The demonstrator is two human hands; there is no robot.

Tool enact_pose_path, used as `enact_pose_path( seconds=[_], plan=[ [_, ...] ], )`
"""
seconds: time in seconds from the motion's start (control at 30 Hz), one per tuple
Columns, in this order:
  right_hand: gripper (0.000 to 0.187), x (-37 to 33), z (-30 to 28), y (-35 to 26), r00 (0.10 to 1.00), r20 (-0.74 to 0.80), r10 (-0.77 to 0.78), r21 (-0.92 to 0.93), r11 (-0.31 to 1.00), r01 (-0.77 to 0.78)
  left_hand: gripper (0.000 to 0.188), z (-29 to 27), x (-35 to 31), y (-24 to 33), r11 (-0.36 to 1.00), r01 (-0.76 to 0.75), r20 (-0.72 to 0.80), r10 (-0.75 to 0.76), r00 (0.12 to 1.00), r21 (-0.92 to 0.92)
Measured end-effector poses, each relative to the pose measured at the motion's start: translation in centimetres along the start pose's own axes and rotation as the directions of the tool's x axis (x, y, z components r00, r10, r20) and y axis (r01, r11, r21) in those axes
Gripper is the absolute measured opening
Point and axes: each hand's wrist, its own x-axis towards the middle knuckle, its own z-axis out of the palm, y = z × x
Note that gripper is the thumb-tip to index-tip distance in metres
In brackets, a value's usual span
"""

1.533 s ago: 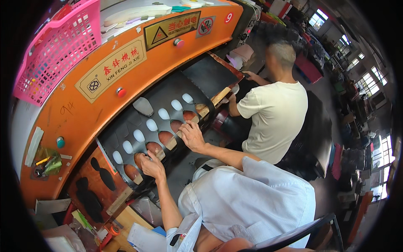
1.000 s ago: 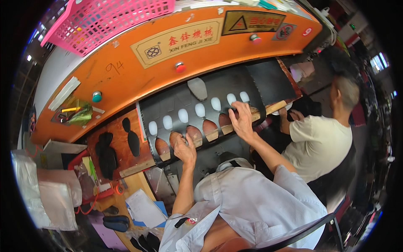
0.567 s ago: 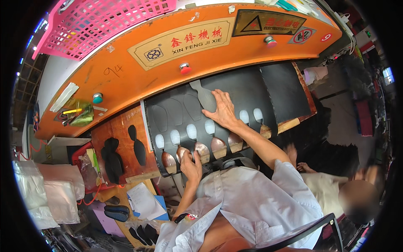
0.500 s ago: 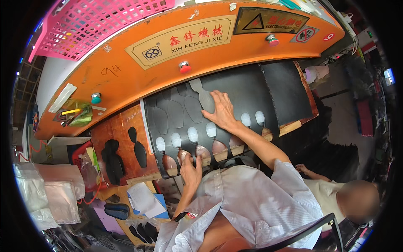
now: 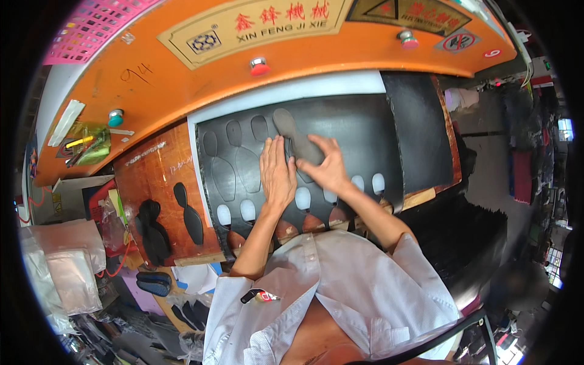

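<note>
A black sheet (image 5: 365,121) lies before me, with several sole outlines in a row and a row of rounded cutouts along its near side. My right hand (image 5: 325,164) grips a loose dark grey shoe sole (image 5: 287,123) across its wide end, thumb on one edge and fingers on the other. The sole rests slanted on the sheet, beside a sole outline (image 5: 260,129). My left hand (image 5: 278,173) lies flat on the sheet just left of the sole, its fingers stretched out and side by side. What lies beneath both palms is hidden.
An orange machine beam (image 5: 340,58) with red and green buttons spans the far side. Dark soles (image 5: 189,213) lie on the reddish-brown board (image 5: 146,176) at left. Clear plastic bags (image 5: 73,267) hang lower left. Another black sheet (image 5: 417,128) lies at right.
The black sheet has come nearer to me, baring a white strip behind it. My left hand has moved from the near cutouts up beside the sole. The right hand remains at the sole.
</note>
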Motion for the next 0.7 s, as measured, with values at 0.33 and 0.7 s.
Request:
enact_pose_path(
  seconds=[0.33,0.7],
  plan=[
    [0.056,-0.2,-5.8,1.2,0.962,-0.065,-0.264,-0.276,0.932,0.237,0.051,-0.1,-0.7,0.1,0.999,0.028,-0.017,-0.027,0.999,0.036],
    [0.062,-0.6,-2.9,3.4,0.952,-0.066,-0.300,-0.368,0.894,0.256,0.027,-4.9,-13.6,0.4,0.994,0.042,-0.306,-0.070,0.949,-0.099]
  ],
)
